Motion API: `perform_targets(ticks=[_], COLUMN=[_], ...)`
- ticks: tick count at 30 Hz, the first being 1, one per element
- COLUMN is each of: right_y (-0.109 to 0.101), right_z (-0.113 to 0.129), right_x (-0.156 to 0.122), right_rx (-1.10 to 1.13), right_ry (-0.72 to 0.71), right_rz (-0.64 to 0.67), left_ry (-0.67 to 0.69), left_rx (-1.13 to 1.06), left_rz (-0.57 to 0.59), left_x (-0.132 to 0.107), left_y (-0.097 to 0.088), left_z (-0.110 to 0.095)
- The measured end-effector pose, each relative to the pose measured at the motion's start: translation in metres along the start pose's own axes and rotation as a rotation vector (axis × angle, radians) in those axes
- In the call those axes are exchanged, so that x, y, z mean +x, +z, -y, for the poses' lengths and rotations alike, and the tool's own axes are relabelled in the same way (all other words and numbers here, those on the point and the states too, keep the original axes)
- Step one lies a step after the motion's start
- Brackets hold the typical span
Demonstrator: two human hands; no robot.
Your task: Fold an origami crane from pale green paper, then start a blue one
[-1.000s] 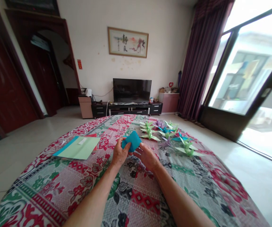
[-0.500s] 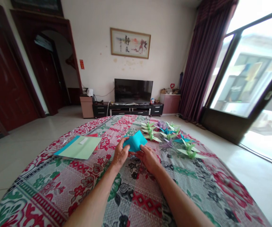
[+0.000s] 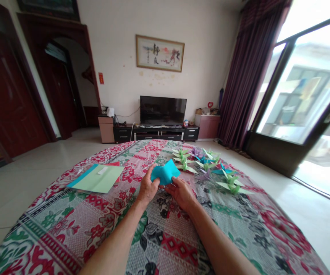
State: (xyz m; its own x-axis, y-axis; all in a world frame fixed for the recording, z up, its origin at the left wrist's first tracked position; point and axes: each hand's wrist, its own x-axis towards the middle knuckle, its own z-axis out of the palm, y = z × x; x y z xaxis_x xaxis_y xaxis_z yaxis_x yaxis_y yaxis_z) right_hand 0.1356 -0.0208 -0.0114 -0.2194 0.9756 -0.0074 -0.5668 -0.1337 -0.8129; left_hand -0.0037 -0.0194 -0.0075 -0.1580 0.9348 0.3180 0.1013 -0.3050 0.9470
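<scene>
A folded sheet of blue origami paper [image 3: 166, 172] is held up over the middle of the table, its creased surface facing me. My left hand [image 3: 148, 186] grips its left side, thumb in front and fingers behind. At the lower right corner, my right hand [image 3: 180, 191] pinches the paper, with its other fingers curled underneath. Just beyond and to the right stand several folded paper cranes, among them a green crane [image 3: 232, 187], a blue crane [image 3: 222, 169] and a purple crane [image 3: 204, 175].
A stack of coloured paper [image 3: 103, 182], light green on top, lies at the left with a small white slip [image 3: 102, 170] on it. A floral tablecloth [image 3: 96, 229] covers the round table. Beyond it stand a television [image 3: 163, 110] and a low black cabinet [image 3: 159, 133].
The view has shifted very slightly. Both hands keep their hold on the blue paper, whose upper right part looks a little more bent.
</scene>
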Motion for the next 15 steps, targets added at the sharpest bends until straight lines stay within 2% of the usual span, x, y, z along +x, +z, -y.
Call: perform_targets(ticks=[7,15], right_y=[-0.0027,-0.0042], right_z=[-0.0007,0.0009], right_x=[0.0013,0.0008], right_rx=[0.006,-0.033], right_ry=[-0.01,-0.046], right_rz=[-0.029,-0.069], left_ry=[0.187,0.17], left_rx=[0.068,0.026], left_rz=[-0.03,0.02], left_x=[0.0003,0.0039], left_y=[-0.0018,-0.0034], left_z=[-0.0009,0.0068])
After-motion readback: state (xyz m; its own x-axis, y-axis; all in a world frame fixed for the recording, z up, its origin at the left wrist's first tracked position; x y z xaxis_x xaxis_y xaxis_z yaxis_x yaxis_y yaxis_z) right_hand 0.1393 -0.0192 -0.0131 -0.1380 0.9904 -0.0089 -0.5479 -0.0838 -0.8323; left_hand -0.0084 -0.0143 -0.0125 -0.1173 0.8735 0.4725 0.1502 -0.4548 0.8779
